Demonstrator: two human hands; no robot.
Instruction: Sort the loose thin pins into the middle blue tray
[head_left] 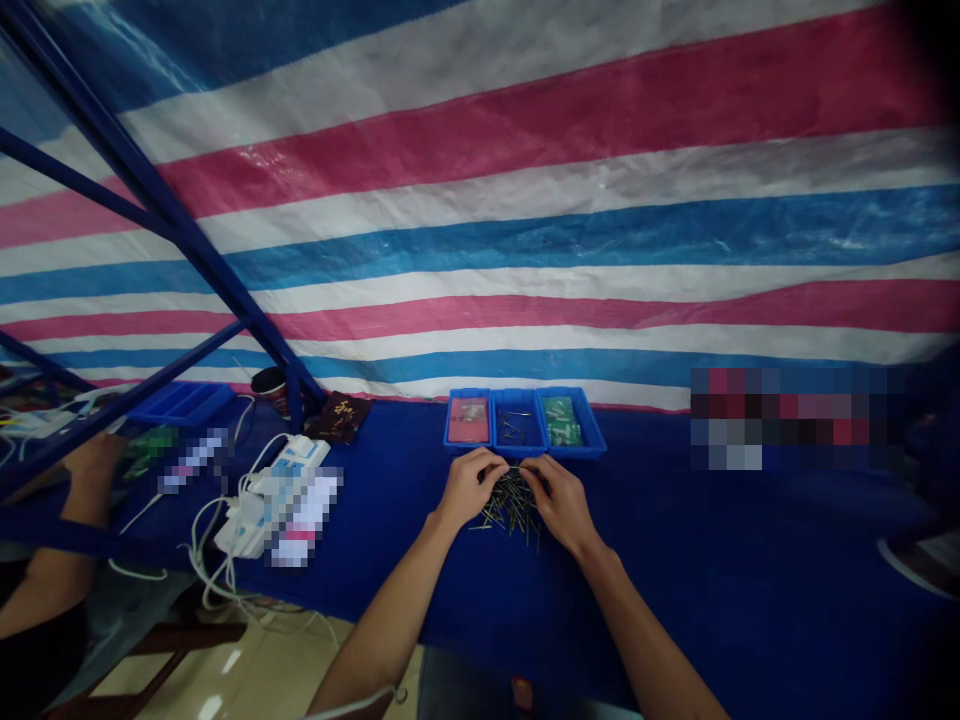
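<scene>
A loose pile of thin metal pins (513, 508), nail-like in shape, lies on the blue tabletop below my hands. My left hand (472, 487) is closed in a pinch at the pile's upper left. Opposite it, my right hand (558, 496) pinches at the upper right. Between the fingertips of both hands runs a thin metal pin (514, 467); its ends are hidden by the fingers. Just beyond stands a blue three-compartment tray (592, 447). It holds a pinkish-red piece (469, 420) at left, a few metal pins (514, 424) in the middle and green-and-white pieces (562, 421) at right.
Left of me are a white power strip (289, 475) with tangled cables, a dark packet (339, 416) and a dark cup (271, 390). Blue metal bars (225, 285) cross the left side. Behind them another person's hand (96, 458) works near a blue tray (180, 402). Striped sheeting closes the back.
</scene>
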